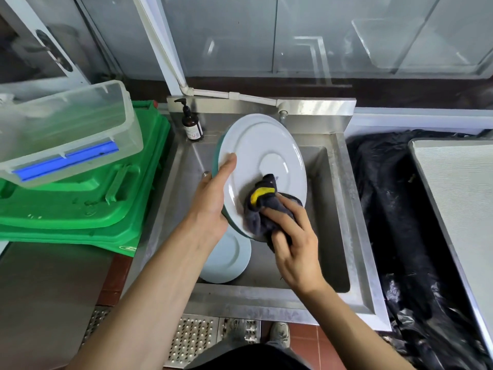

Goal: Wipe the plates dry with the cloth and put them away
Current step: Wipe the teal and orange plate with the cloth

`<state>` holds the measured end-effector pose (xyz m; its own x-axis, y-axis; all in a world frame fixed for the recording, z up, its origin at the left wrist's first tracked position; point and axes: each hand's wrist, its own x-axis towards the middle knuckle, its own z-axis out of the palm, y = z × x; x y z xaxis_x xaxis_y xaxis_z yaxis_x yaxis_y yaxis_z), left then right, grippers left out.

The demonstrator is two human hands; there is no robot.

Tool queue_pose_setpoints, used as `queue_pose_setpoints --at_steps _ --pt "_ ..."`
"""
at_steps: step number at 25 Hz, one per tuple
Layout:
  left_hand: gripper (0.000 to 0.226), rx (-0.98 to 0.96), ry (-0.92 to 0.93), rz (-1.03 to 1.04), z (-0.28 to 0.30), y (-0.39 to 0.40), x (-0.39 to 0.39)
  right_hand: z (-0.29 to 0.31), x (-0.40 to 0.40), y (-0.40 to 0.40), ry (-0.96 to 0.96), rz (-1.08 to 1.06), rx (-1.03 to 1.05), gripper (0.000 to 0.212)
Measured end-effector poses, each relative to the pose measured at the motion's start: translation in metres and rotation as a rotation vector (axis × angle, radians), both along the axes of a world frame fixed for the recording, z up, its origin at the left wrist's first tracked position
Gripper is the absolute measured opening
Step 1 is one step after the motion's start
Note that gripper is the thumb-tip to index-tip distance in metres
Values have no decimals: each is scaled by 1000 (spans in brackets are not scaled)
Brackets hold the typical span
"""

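A large white plate (262, 150) with a teal edge is held tilted above the steel sink (338, 209), its underside facing me. My left hand (213, 198) grips its left rim, thumb on the near face. My right hand (293, 244) holds a bunched dark grey cloth (260, 209) with a yellow patch and presses it against the lower part of the plate. A second white plate (226, 259) lies in the sink basin below, partly hidden by my left arm.
A brown pump bottle (192, 124) stands at the sink's back left corner. Left of the sink are green plastic lids (93, 198) with a clear plastic box (66, 134) on top. To the right lie a black bag (394, 209) and a pale tray (458, 204).
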<state>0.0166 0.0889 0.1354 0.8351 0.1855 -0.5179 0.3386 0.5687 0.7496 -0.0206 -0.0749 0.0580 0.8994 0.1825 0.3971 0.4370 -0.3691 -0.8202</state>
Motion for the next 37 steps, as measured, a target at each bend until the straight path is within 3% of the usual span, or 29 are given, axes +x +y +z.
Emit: queue_pose_setpoints --at_steps 8,16,20,23,29,32,37 --pt "50 34 -36 -96 -5 -13 -13 52 87 21 54 -129 62 41" --pt "79 -48 7 -8 -3 -10 -11 7 2 14 -15 -21 40 38" --pt "45 15 -17 -33 -3 -17 -12 32 44 22 -24 -81 108 40" --pt "41 9 -82 -87 1 -17 -16 56 82 25 -46 -100 124 42" --pt "41 61 -113 -34 1 -8 -19 31 116 -14 201 -325 183 43" --pt "51 77 -118 -21 0 -4 -16 2 94 -29 345 -391 197 45" --pt "55 78 -81 10 -6 -3 -12 -21 35 -17 397 -428 272 45"
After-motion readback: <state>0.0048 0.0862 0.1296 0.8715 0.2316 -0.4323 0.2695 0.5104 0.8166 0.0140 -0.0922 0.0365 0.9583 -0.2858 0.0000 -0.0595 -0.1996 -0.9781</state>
